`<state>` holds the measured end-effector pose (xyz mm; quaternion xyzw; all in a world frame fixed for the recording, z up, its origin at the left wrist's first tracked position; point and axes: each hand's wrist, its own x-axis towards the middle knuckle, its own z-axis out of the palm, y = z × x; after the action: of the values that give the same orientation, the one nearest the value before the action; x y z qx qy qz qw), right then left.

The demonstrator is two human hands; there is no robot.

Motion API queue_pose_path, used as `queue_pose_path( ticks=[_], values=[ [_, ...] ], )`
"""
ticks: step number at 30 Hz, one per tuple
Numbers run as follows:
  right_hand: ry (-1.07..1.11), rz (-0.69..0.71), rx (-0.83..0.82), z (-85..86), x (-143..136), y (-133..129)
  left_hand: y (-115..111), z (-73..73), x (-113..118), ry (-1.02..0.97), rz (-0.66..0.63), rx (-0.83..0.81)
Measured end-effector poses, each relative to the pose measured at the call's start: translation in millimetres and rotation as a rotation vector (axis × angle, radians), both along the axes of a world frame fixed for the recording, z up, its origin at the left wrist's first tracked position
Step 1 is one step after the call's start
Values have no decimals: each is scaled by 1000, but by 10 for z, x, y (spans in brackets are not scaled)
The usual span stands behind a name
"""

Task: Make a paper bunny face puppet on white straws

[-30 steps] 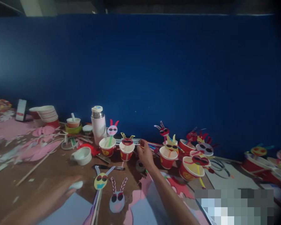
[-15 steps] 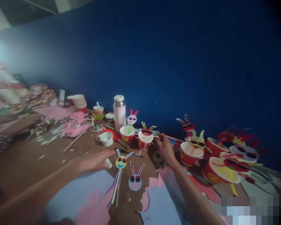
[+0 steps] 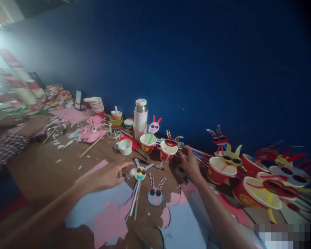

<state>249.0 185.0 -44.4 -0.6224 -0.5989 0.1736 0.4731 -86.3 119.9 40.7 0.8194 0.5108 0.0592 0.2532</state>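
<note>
1. From where I stand, the right hand (image 3: 190, 162) is just right of a paper cup (image 3: 167, 157) with a red paper face (image 3: 171, 142) at its rim. The fingers are bent inward; I cannot tell whether they pinch anything or touch the cup.
2. The cup stands at the far side of the table, close to a 2nd cup (image 3: 146, 149) with a pink face, and a flask (image 3: 141, 121) rises beyond them. A sideways knock from the knuckles could tip the light cup leftward into its neighbour.
3. The left hand (image 3: 106, 176) is over the near left sheet of pale blue paper (image 3: 103, 199), its fingers loosely curled and partly apart. A small whitish object (image 3: 131, 173) shows at the fingertips; blur keeps me from telling whether it is gripped.
4. Just right of that object lies a yellow paper face (image 3: 140, 174) on thin sticks (image 3: 135, 197). A low sweep of the wrist could crease its ears or drag the sticks askew.
5. Nearer, a blue paper face (image 3: 154, 197) lies flat between the 2 forearms, where a dropped sleeve or elbow could bend it.
6. Scissors (image 3: 142, 240) lie at the near edge; careless contact could nick skin or paper.
</note>
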Motion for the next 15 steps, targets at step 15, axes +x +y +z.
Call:
queue_pose_path(
  ticks=[15],
  values=[
    [-22,24,-16,-88,56,18,-41,-162,173,-53,-141,52]
  ],
)
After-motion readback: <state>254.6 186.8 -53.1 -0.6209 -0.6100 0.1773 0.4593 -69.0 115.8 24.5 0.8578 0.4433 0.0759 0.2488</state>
